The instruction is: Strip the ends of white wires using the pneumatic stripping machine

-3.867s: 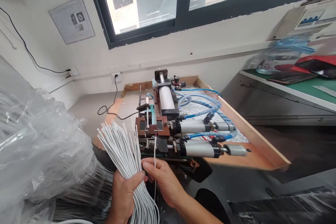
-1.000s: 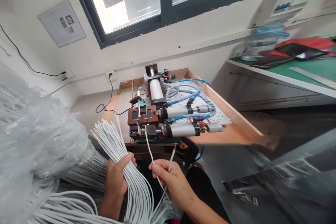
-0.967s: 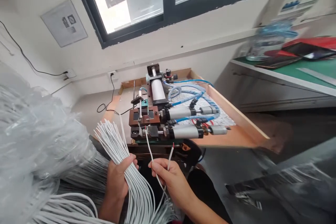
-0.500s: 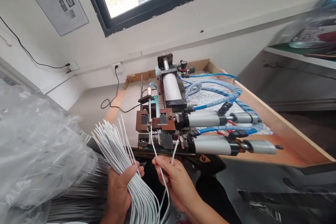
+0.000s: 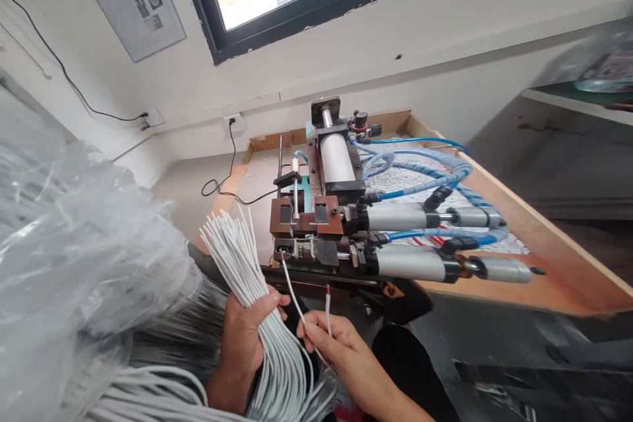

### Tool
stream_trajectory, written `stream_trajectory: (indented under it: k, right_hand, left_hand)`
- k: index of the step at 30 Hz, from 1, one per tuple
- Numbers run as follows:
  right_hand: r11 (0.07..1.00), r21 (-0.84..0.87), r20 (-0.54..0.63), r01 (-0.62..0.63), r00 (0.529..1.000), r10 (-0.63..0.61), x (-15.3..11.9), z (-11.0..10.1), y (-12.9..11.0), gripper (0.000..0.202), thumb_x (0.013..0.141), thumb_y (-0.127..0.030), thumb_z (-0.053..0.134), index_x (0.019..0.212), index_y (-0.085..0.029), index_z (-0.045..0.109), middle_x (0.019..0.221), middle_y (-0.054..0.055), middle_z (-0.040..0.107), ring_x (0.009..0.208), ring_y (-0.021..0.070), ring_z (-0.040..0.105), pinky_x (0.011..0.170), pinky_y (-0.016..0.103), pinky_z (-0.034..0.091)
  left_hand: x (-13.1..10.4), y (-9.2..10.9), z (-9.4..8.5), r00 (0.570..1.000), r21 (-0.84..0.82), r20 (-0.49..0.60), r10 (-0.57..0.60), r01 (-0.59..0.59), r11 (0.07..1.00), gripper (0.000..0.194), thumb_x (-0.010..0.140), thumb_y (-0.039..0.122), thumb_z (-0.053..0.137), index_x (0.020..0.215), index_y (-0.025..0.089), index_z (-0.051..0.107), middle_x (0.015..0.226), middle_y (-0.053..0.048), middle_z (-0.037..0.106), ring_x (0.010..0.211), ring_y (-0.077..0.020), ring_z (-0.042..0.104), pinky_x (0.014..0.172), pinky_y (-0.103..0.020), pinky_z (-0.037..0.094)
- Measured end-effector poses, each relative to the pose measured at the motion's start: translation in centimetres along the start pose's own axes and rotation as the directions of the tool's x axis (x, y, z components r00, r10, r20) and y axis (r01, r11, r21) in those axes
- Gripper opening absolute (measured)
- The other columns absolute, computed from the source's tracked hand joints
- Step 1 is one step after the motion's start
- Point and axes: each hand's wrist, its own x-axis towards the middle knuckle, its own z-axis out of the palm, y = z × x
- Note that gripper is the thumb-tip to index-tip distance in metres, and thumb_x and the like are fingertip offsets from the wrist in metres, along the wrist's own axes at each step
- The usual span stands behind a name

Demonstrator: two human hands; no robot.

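Note:
My left hand is closed around a thick bundle of white cables, whose cut ends fan out up and to the left. With its thumb and fingertips, my right hand pinches a single white cable. The tip of that cable is reddish and lies just in front of the clamp jaws of a pneumatic machine. Another white cable end stands up between the right hand's fingers, showing a short red tip. The lower lengths of both cables run down behind the right hand, partly hidden.
Clear plastic wrapping with more cables bulges at left. Silver air cylinders and blue hoses stick out rightward inside a wooden-edged tray. A black power cord runs to a wall socket. A shelf stands at right.
My right hand has drawn the cable back out of the machine's jaws, and both red tips now show apart from it. The left hand keeps the bundle. The view has shifted slightly left.

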Motion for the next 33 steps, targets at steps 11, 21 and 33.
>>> stream_trajectory:
  k: [11,21,33]
  right_hand:
    - [0.969,-0.245,0.030,0.043,0.999,-0.037,-2.4,0.2,0.1,0.029,0.073,-0.039,0.052,0.059,-0.016,0.061,0.054,0.000,0.049,0.053,0.0124,0.040,0.053,0.025,0.029]
    - [0.918,-0.314,-0.153,0.241,0.942,-0.300,-0.1,1.9,-4.2,0.019,0.072,-0.026,0.053,0.056,-0.016,0.058,0.053,-0.001,0.052,0.053,0.0118,0.045,0.052,0.024,0.034]
    - [0.956,-0.097,-0.447,0.279,0.845,-0.292,-1.0,2.0,-0.6,0.017,0.073,-0.029,0.055,0.062,-0.016,0.053,0.058,-0.002,0.047,0.053,0.0104,0.041,0.049,0.022,0.032]
  left_hand:
    - [-1.0,-0.3,-0.1,0.998,0.004,0.054,0.025,-0.025,1.000,0.014,0.053,0.010,0.065,0.066,0.014,0.062,0.056,0.001,0.061,0.048,-0.0125,0.056,0.048,-0.025,0.042]
    - [-2.0,-0.1,0.2,0.980,0.109,0.198,-0.001,-0.021,0.994,0.010,0.053,0.005,0.063,0.059,0.012,0.061,0.049,0.001,0.059,0.046,-0.0107,0.050,0.049,-0.024,0.039]
    - [-2.4,-1.7,-0.9,0.961,0.114,0.246,-0.123,0.097,0.989,0.008,0.054,0.008,0.063,0.061,0.011,0.061,0.046,0.001,0.057,0.042,-0.0100,0.049,0.044,-0.023,0.037]
